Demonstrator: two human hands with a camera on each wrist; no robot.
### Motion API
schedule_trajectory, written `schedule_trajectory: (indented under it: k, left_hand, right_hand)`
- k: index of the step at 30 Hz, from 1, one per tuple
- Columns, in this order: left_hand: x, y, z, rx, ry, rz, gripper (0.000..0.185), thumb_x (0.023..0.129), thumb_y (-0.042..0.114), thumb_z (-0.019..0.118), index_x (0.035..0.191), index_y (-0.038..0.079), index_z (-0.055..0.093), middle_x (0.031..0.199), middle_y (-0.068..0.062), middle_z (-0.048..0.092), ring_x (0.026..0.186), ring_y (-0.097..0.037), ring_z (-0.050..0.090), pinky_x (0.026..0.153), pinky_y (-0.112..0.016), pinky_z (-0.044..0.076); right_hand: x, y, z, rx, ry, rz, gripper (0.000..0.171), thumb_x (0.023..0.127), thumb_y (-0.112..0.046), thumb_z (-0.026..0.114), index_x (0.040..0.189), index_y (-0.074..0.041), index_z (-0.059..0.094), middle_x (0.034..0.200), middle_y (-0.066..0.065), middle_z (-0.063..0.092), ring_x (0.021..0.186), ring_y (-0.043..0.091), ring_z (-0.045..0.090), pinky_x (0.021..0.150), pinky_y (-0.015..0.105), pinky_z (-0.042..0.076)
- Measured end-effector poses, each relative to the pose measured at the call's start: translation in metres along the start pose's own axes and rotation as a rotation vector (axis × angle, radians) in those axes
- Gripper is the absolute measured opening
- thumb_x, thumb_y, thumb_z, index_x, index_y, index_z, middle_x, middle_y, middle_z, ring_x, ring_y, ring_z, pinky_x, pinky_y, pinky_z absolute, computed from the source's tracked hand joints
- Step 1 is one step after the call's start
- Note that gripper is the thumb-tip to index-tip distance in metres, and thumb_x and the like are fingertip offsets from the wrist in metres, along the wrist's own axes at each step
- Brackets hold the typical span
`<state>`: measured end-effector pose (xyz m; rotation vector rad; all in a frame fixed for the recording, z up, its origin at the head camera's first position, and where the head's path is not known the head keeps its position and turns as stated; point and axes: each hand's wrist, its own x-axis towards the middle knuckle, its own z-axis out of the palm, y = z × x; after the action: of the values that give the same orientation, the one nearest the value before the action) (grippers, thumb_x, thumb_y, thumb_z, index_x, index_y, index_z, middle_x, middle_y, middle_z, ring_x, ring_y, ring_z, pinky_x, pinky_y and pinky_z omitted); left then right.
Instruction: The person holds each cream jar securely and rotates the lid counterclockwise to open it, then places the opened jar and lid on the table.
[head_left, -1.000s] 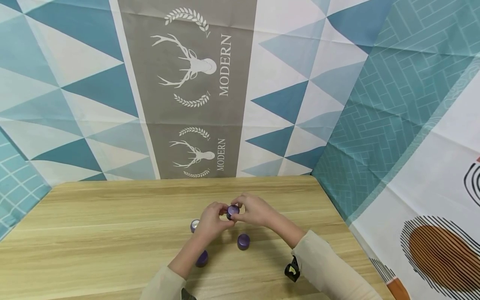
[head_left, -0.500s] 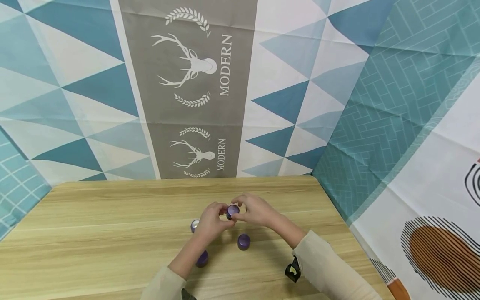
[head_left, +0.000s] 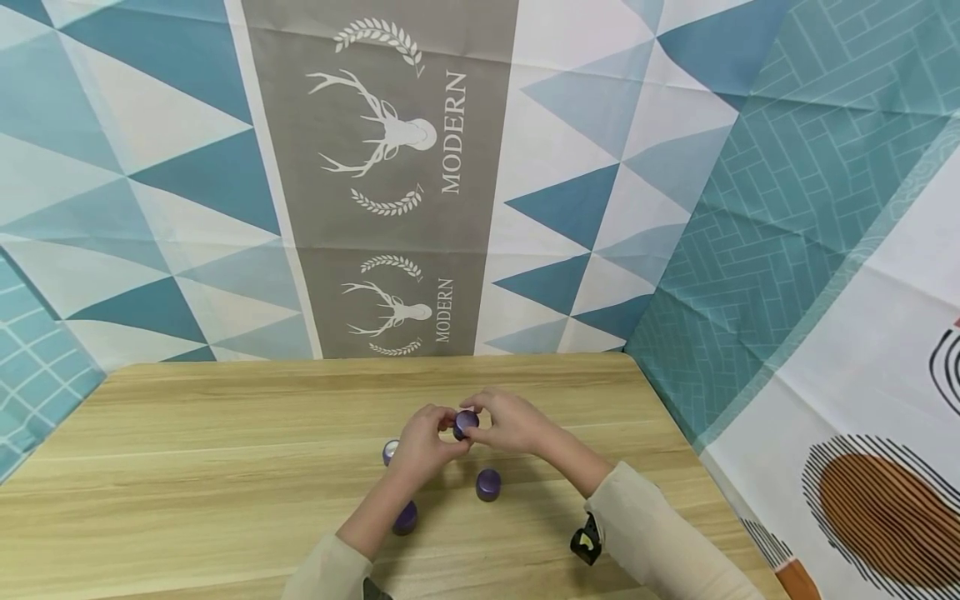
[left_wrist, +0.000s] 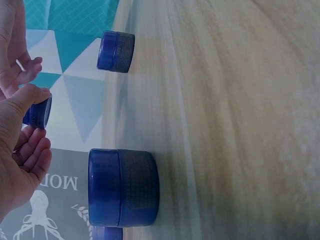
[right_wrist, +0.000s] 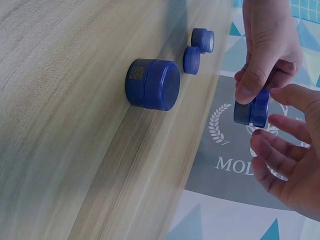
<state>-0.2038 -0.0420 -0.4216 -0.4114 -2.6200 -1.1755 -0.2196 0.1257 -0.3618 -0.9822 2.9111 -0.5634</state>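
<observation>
1. I see both hands meeting just below the middle of the head view, raised above the wooden table (head_left: 187, 467).
2. My left hand (head_left: 423, 446) pinches a small purple jar (head_left: 466, 424) with thumb and fingers curled round it; the left wrist view shows the thumb (left_wrist: 27, 97) lying across the jar's side at the left edge of the frame.
3. My right hand (head_left: 510, 421) grips the same jar from the other side. In the right wrist view, at the right of the frame, its thumb and fingers close on the jar (right_wrist: 251, 111), clear of the table.
4. Three more purple jars stand on the table near the hands: one jar with a pale top (head_left: 390, 452) left of the left hand, a second jar (head_left: 488, 484) just below the hands, and a third jar (head_left: 406, 517) at lower centre, partly hidden by the left forearm.
5. A small black object (head_left: 586, 542) shows by the right sleeve at the lower right; I cannot tell what it is.
6. Patterned cloth (head_left: 390, 167) printed with deer heads and "MODERN" hangs behind the table, filling the upper frame.
</observation>
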Motion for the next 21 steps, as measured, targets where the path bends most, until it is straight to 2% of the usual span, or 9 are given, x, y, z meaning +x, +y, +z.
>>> schedule_trajectory:
  k: [4, 8, 14, 21]
  left_hand:
    - [0.0002, 0.0004, -0.0003, -0.004, -0.001, -0.004, 0.034, 0.07, 0.021, 0.078, 0.095, 0.002, 0.067, 0.09, -0.006, 0.063, 0.087, -0.02, 0.06, 0.08, -0.037, 0.053]
    - [0.0006, 0.0012, -0.0002, -0.005, 0.001, 0.004, 0.032, 0.07, 0.02, 0.078, 0.094, 0.003, 0.068, 0.089, -0.005, 0.063, 0.086, -0.019, 0.059, 0.079, -0.036, 0.052]
    - [-0.0002, 0.0013, 0.0001, -0.012, -0.003, -0.001, 0.032, 0.07, 0.02, 0.077, 0.096, 0.004, 0.068, 0.091, -0.005, 0.063, 0.087, -0.019, 0.06, 0.08, -0.036, 0.052]
    - [0.0004, 0.0015, -0.0002, -0.01, 0.004, -0.001, 0.033, 0.068, 0.02, 0.078, 0.095, 0.003, 0.068, 0.09, -0.006, 0.063, 0.087, -0.02, 0.06, 0.079, -0.037, 0.052]
  right_hand:
    - [0.0011, 0.0008, 0.0003, 0.017, 0.006, 0.023, 0.036, 0.085, -0.029, 0.067, 0.115, -0.009, 0.065, 0.098, 0.002, 0.065, 0.087, 0.012, 0.058, 0.07, 0.023, 0.048]
    - [0.002, 0.001, 0.0004, 0.002, -0.005, 0.004, 0.032, 0.084, -0.027, 0.068, 0.111, -0.01, 0.066, 0.098, 0.001, 0.065, 0.088, 0.011, 0.058, 0.072, 0.022, 0.048]
    - [0.0008, 0.0002, -0.0002, -0.006, -0.02, -0.038, 0.036, 0.084, -0.023, 0.067, 0.118, -0.01, 0.063, 0.103, 0.003, 0.063, 0.091, 0.013, 0.059, 0.077, 0.026, 0.05]
    - [0.0009, 0.0014, 0.0016, 0.019, 0.0, 0.018, 0.036, 0.085, -0.029, 0.067, 0.116, -0.009, 0.064, 0.101, 0.003, 0.064, 0.091, 0.014, 0.059, 0.076, 0.028, 0.05]
